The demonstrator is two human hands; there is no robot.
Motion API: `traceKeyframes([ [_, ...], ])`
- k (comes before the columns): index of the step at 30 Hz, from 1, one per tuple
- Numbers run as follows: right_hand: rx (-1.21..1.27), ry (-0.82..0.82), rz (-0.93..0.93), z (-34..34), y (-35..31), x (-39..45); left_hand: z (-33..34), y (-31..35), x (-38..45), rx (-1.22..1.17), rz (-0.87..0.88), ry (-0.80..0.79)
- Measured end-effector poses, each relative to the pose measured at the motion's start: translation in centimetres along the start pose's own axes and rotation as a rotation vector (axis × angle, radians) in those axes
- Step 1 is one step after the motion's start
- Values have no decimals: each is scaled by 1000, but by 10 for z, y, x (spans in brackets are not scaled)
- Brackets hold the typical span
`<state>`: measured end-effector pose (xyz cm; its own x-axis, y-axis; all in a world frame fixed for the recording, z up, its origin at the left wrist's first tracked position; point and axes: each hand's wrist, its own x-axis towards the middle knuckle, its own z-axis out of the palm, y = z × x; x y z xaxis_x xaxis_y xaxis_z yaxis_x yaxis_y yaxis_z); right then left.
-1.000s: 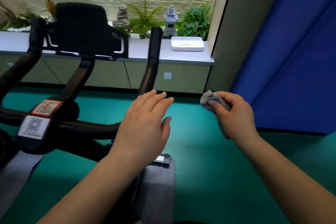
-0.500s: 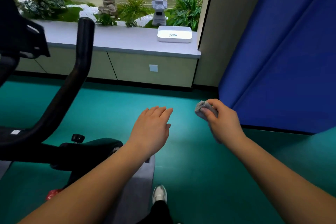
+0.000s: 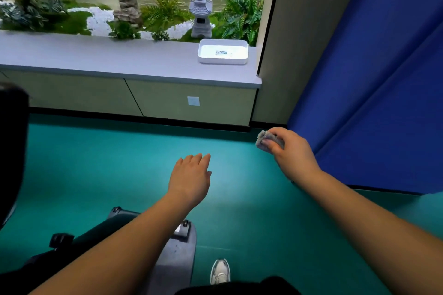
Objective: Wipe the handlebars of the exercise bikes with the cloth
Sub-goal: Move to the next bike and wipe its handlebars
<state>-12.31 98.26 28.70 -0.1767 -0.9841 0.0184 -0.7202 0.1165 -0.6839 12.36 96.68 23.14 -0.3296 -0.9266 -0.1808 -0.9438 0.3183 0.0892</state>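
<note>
Grey terry cloth (image 3: 269,140), bunched small, is pinched between the thumb and curled fingers of the right hand (image 3: 291,154); only a corner shows past the fingertips, on their left side. Head view: the left hand (image 3: 190,178) is held flat, palm down, fingers straight and close together, holding nothing and touching nothing. Both hands hang over the teal floor (image 3: 119,163), well apart from each other. No handlebar lies near either set of fingers; of the bike (image 3: 14,141) only a dark mass at the left edge and a base part (image 3: 177,254) under the left forearm are visible, both well behind and left of the fingertips. A shoe (image 3: 220,270) shows below the left wrist. Judged step: transit to the next bike, cloth in hand. To do it well, keep the pinch firm so the cloth does not drop, and refold it before contact so a broad face, not a wad, meets the bar. On arrival, steady the bar with the free left hand, wrap the cloth around the grip, and draw it along the full length. The blue mat (image 3: 371,79) stands just beyond the right fingers; avoid brushing it.
</note>
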Motion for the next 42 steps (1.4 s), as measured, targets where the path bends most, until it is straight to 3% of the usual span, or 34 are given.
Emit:
traceKeyframes([
  [10, -66, -129, -110, 7, 18, 144, -6, -12, 116, 66, -67, -30],
  [19, -113, -349, -348, 20, -7, 304, -35, -36, 194, 52, -337, 1],
  [25, -75, -486, -462, 67, -48, 365, -44, -65, 213, 20, -509, -6],
  [42, -103, -731, -665, 269, -229, 496, -62, -290, 269, -77, -762, -102],
])
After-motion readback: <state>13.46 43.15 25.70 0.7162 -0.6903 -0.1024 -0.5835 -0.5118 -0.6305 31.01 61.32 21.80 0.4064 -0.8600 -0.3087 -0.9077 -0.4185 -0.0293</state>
